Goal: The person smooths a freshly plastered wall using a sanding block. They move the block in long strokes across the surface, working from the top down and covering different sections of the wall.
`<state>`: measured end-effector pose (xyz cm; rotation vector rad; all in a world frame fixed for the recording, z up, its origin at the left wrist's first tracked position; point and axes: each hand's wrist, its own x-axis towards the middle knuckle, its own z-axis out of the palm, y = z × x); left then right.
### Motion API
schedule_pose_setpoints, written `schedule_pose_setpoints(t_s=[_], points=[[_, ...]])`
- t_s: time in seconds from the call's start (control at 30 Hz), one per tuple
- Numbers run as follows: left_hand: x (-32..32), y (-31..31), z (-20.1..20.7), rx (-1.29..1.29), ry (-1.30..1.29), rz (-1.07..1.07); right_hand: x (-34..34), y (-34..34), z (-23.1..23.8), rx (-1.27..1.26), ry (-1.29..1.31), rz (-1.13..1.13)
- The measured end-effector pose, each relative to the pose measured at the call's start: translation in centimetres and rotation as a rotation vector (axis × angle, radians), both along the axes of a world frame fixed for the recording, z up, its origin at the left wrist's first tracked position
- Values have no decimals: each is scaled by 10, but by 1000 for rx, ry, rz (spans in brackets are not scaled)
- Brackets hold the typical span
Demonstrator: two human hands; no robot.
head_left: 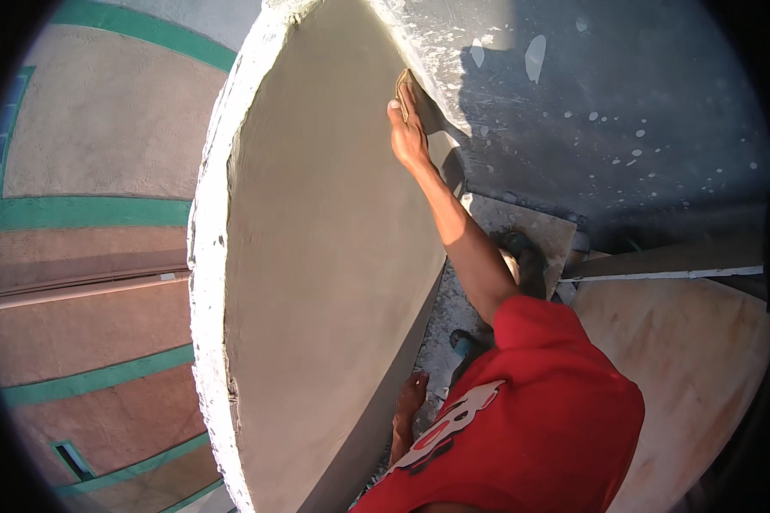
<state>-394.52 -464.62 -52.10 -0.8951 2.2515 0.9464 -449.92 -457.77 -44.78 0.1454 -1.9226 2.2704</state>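
Note:
My right arm stretches up along a smooth, grey-brown plastered wall [325, 231]. At its upper right edge, my right hand [409, 137] presses a thin tan pad [403, 83] against the surface, with the thumb apart on the near side. Low beside my torso hangs my left hand [412, 392], close to the wall's lower right side. Its fingers look curled, and whatever may be inside them is hidden. A rough, brightly sunlit white edge [210, 282] runs down the left side of the plastered face.
A dark grey wall [624, 111] with pale splashes rises at right. My feet stand on a narrow, debris-strewn floor [453, 299] near a flat board [530, 224]. A large stained panel [676, 368] lies at right. Beyond the white edge is a building with green bands [85, 214].

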Motion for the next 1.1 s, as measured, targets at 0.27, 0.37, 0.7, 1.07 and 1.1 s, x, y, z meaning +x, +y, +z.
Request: schedule_pose_setpoints(t_s=[0.27, 0.37, 0.7, 1.07, 1.1], points=[[-41, 3, 11, 102, 41, -101, 23, 10, -59, -71, -176, 111], [-67, 12, 18, 106, 29, -54, 64, 4, 8, 83, 69, 125], [-173, 62, -1, 739, 38, 465, 249, 114, -136, 18, -628, 476], [-238, 140, -78, 1057, 70, 1122, 226, 193, -183, -65, -1125, 671], [-246, 144, -80, 1054, 97, 1173, 216, 194, -181, -124, -1123, 686]])
